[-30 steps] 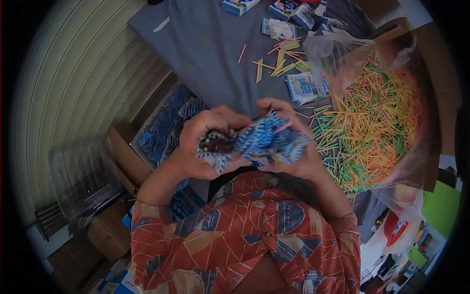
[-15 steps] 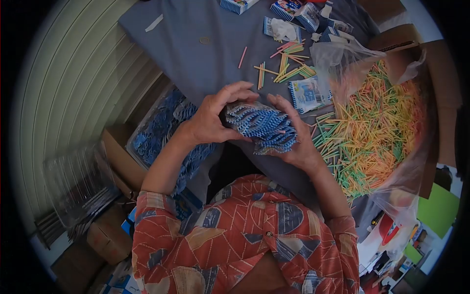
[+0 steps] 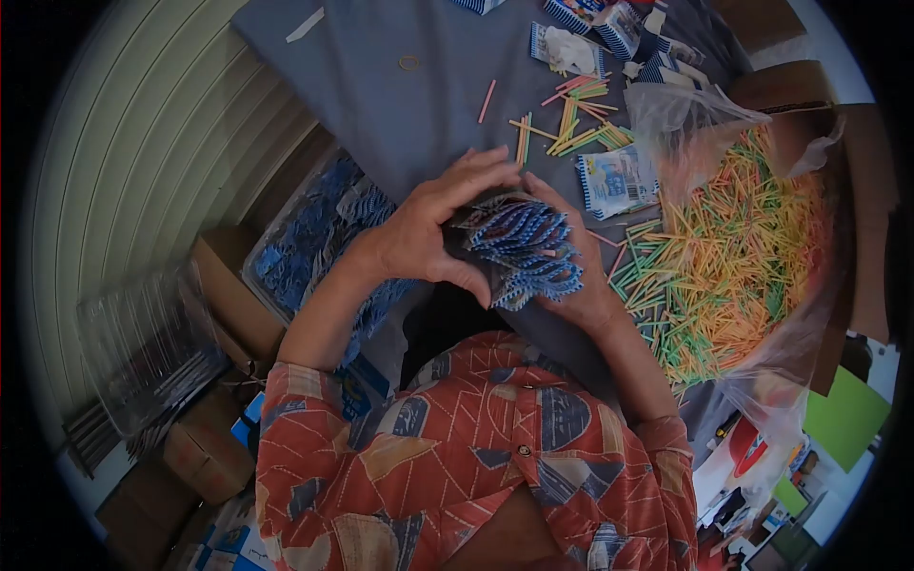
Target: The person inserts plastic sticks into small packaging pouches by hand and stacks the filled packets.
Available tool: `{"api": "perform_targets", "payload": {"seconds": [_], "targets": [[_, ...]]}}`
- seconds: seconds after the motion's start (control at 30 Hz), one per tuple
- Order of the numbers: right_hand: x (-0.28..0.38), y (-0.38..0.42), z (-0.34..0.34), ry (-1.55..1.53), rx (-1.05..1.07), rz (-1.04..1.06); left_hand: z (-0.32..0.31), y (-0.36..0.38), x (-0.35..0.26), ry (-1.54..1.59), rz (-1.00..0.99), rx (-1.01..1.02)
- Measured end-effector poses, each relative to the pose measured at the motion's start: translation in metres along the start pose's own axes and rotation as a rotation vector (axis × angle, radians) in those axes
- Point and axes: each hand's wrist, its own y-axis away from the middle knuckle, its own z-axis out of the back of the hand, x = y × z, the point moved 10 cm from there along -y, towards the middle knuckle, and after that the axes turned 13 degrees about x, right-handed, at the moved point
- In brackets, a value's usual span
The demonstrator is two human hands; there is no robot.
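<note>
A thick bundle of small blue-and-white packets (image 3: 526, 249) with zigzag edges is held upright between my two hands, above the near edge of the cloth. My left hand (image 3: 424, 226) curves around its left side, fingers across the top and thumb along the lower left. My right hand (image 3: 586, 285) supports it from the right and below; part of that hand is hidden behind the bundle. Just beyond my right hand, a single printed packet (image 3: 614, 181) lies on the cloth near several loose coloured sticks (image 3: 571, 124).
To the right, a plastic-lined cardboard box (image 3: 862, 238) holds a heap of coloured sticks (image 3: 743, 266). At left, a clear bin (image 3: 252, 271) contains many blue packets (image 3: 305, 238). Several printed packs (image 3: 619, 29) and a rubber band (image 3: 409, 63) lie on the grey cloth (image 3: 381, 105).
The bundle has turned slightly in my hands and its edges look more fanned. My left thumb has shifted lower along it. The view has moved a little, so the table things appear shifted.
</note>
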Motion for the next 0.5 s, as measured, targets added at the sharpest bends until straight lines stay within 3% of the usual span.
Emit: {"api": "perform_targets", "payload": {"seconds": [0.1,0.17,0.37,0.47,0.5], "targets": [[0.004,-0.001,0.001,-0.032,-0.007,-0.034,0.009,0.013,0.005,0.272,0.123,-0.121],[0.004,-0.001,0.000,-0.106,-0.019,-0.049,0.007,0.020,-0.005,0.212,0.111,-0.161],[0.026,-0.009,0.004,0.173,-0.069,0.141,-0.011,0.015,0.002,0.034,0.168,-0.364],[0.031,-0.002,0.018,0.141,-0.080,0.115,-0.014,0.011,-0.002,-0.045,0.087,-0.455],[0.044,0.006,0.023,0.173,-0.131,0.211,-0.014,0.010,-0.003,-0.044,0.089,-0.459]]}}
